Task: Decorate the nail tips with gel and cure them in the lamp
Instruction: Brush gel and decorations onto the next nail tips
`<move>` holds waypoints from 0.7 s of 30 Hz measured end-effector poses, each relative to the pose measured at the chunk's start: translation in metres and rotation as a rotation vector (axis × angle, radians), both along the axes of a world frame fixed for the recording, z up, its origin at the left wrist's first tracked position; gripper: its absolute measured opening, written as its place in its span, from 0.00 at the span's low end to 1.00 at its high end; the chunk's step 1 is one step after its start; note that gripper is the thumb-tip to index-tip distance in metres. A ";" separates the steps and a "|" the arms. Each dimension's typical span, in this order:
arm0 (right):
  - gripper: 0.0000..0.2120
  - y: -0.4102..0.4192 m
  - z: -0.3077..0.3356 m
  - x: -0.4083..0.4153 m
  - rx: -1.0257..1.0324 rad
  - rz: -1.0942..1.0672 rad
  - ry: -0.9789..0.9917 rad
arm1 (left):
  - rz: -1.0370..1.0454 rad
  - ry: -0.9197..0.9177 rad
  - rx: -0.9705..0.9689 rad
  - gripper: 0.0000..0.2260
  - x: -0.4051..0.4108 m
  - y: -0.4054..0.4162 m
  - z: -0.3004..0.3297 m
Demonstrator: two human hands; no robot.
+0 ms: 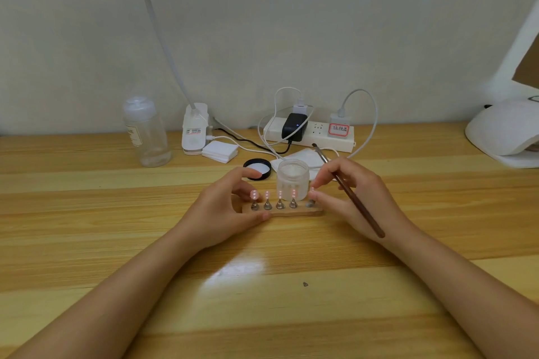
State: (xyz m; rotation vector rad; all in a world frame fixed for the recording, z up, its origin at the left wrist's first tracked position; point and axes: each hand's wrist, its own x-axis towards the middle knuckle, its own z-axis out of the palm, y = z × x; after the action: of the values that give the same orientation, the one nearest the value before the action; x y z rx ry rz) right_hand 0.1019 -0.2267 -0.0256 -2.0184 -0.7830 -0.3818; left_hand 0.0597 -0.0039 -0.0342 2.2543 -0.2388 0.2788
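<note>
1. Near the middle of the wooden table (87, 242), a small wooden holder (291, 212) carries a row of metal cone stands, each topped with a pale pink nail tip (267, 195).
2. Left hand (224, 213) grips the holder's left end, thumb on the front edge.
3. Right hand (354, 198) holds a dark brown brush (354, 198) and pinches the rightmost stand.
4. Just behind the holder stands an open frosted jar (292, 179); its black lid (258, 168) lies to the left.
5. At the far right edge sits a white curing lamp (504, 131).
</note>
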 end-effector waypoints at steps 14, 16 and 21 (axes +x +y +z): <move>0.19 -0.019 0.016 -0.002 -0.385 -0.210 -0.275 | -0.037 -0.092 -0.088 0.19 -0.003 0.001 0.003; 0.20 -0.021 0.016 -0.003 -0.452 -0.177 -0.307 | -0.034 -0.111 -0.118 0.19 -0.005 0.000 0.004; 0.12 -0.021 0.008 0.002 -0.551 -0.188 -0.267 | -0.008 -0.169 -0.213 0.18 -0.007 -0.002 0.008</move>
State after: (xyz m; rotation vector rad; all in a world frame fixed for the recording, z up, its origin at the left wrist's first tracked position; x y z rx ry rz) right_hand 0.1043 -0.2477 -0.0176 -2.6047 -0.9376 -0.6028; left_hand 0.0523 -0.0057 -0.0260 2.0212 -0.2932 0.4692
